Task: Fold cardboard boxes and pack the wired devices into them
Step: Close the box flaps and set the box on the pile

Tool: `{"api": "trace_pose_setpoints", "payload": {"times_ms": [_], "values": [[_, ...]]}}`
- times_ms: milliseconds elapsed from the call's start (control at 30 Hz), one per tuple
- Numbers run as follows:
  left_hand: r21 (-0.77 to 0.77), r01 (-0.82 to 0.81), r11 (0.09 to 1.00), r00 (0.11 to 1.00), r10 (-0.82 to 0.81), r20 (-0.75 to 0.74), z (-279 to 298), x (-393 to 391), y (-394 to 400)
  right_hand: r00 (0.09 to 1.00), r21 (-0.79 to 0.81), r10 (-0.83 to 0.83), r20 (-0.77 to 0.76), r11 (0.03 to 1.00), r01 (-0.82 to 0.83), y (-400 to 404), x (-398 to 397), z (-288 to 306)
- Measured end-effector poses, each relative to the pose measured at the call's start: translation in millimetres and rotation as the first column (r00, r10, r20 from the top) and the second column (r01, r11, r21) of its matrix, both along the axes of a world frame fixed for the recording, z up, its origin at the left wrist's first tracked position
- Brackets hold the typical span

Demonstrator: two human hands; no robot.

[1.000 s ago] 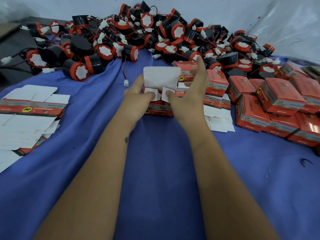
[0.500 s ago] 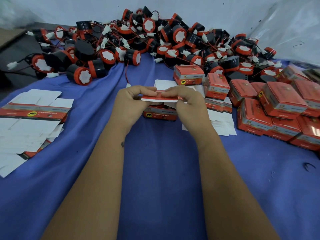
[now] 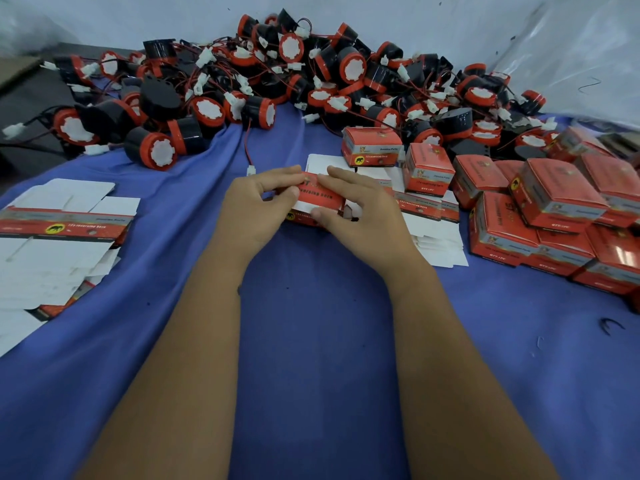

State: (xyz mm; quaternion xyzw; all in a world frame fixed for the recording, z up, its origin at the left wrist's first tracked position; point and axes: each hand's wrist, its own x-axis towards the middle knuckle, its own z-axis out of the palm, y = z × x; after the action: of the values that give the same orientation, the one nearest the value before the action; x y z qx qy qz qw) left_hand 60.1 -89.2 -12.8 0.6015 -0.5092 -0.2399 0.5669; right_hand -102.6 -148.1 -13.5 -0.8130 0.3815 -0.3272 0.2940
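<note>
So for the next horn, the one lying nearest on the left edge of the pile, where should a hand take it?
Grip the horn round its black barrel from above, thumb and fingers on opposite sides. It lies on its side at the pile's near edge, red cap toward the camera, so the round body is exposed and likely free of tangled wires.

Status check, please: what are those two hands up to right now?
Left hand and right hand both pinch one red carton, still unformed. Wired devices piled behind, untouched. Finished boxes stacked right. Nothing in the way.
</note>
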Motion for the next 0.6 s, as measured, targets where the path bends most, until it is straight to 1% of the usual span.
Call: {"api": "trace_pose_setpoints", "payload": {"times_ms": [67, 233, 433, 600], "values": [[0.048, 0.072, 0.996, 0.997, -0.071, -0.024, -1.0, 3.3, 0.4, 1.000, -0.015, 0.008, -0.015, 1.000, -0.008, 0.0, -1.6, 0.7], [0.085, 0.185, 0.979, 0.982, -0.182, -0.050, -2.0, 14.6, 1.8, 0.999, 0.040, -0.005, 0.039, 0.999, 0.003, -0.2, 0.2, 2.0], [0.004, 0.090, 0.996, 0.994, -0.090, 0.054, -1.6, 9.6, 1.4, 0.997, -0.026, -0.056, 0.062, 0.998, 0.058, -0.8, 4.0, -0.2], [-0.051, 0.014, 0.999, 0.995, -0.009, 0.098, 0.0, 5.9, 2.5, 0.985, 0.007, -0.081, 0.155, 0.997, 0.081, 0.4, 3.8, 0.5]]}}
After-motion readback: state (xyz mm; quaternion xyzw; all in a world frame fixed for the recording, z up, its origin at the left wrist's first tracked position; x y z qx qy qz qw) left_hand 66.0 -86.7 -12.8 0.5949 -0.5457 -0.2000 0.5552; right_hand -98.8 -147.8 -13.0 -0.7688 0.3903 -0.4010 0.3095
